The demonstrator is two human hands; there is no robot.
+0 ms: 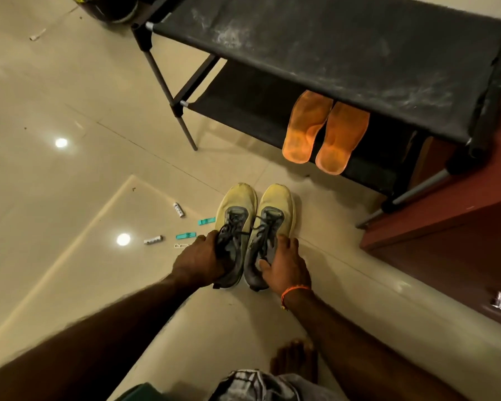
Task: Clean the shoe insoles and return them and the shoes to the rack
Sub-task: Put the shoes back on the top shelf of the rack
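- Glossy beige tiled floor [70,96] with two bright round light reflections.
- Two small white tubes [178,210] and two teal plastic pieces [206,221] lie scattered on the tiles, near each other.
- Reddish-brown wooden cabinet [451,241] at right, with a metal handle [499,301].
- A white scrap [37,34] lies far left.

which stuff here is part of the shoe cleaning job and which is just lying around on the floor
Part of the job:
- left shoe, held by the left hand
- right shoe, held by the right hand
- two orange insoles on the lower shelf
- black shoe rack

Just lying about:
- two teal clips
- two small white tubes
- white scrap
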